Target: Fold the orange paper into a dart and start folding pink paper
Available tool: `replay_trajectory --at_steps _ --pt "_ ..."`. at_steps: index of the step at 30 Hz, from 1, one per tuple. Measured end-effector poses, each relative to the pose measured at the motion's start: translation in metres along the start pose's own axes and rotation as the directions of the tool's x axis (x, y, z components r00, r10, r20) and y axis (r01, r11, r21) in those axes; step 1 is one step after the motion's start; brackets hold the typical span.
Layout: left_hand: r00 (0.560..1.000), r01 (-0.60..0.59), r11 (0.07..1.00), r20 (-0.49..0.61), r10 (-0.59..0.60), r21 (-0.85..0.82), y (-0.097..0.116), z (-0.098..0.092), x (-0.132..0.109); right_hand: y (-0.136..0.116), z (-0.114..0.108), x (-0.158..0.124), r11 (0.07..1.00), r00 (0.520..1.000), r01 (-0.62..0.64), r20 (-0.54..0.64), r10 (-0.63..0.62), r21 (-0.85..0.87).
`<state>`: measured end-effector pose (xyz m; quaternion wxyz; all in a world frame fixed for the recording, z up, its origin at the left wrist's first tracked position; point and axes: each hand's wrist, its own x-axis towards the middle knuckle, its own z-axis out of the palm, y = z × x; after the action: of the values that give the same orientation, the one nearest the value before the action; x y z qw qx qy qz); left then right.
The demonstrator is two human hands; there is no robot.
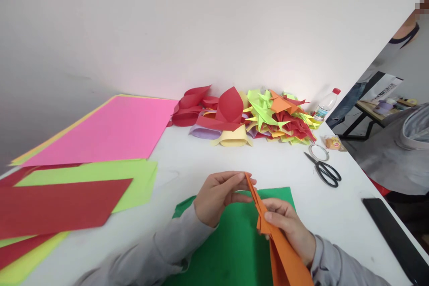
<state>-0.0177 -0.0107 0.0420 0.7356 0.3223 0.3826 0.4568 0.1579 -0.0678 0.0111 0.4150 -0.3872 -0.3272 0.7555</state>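
While the left hand (pixel 219 195) pinches the thin far tip of the orange paper (pixel 288 254), the right hand (pixel 292 225) closes around its middle, above the near green sheet (pixel 231 250). It looks like folding; pressing next would need a steady pinch.

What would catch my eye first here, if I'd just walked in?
Probably the bright folded orange paper at the lower centre-right, pinched near its narrow tip by the left fingers and farther down by the right fingers, above a green sheet. Next might come the large pink sheet at the left, and the colourful heap of pointed folded papers at the back of the white table.
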Motion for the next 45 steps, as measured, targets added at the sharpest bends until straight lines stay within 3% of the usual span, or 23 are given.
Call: replay_trajectory --at_steps 12,29,33,39,45 --pt "0.998 -0.022 0.999 -0.051 0.024 0.042 0.0012 0.0003 0.0003 0.0027 0.0002 -0.0008 0.979 0.988 0.150 -0.002 -0.152 -0.138" --pt "0.998 -0.057 0.996 0.012 0.057 0.061 -0.0043 -0.0041 -0.0005 0.0091 -0.0064 0.0000 0.911 0.968 0.208 -0.055 -0.243 -0.357" --pt "0.997 -0.066 0.995 -0.025 0.068 0.081 -0.0059 -0.0035 -0.0012 0.0101 -0.0058 0.0002 0.887 0.956 0.238 -0.066 -0.286 -0.396" --pt "1.000 -0.017 0.999 -0.017 0.017 0.030 -0.0048 -0.0021 0.0005 0.0087 -0.0038 -0.0005 0.865 0.948 0.255 -0.063 -0.311 -0.433" --pt "0.997 0.073 0.994 0.009 -0.072 -0.079 -0.0031 -0.0011 0.0007 0.0089 -0.0055 -0.0042 0.778 0.921 0.286 -0.065 -0.385 -0.560"
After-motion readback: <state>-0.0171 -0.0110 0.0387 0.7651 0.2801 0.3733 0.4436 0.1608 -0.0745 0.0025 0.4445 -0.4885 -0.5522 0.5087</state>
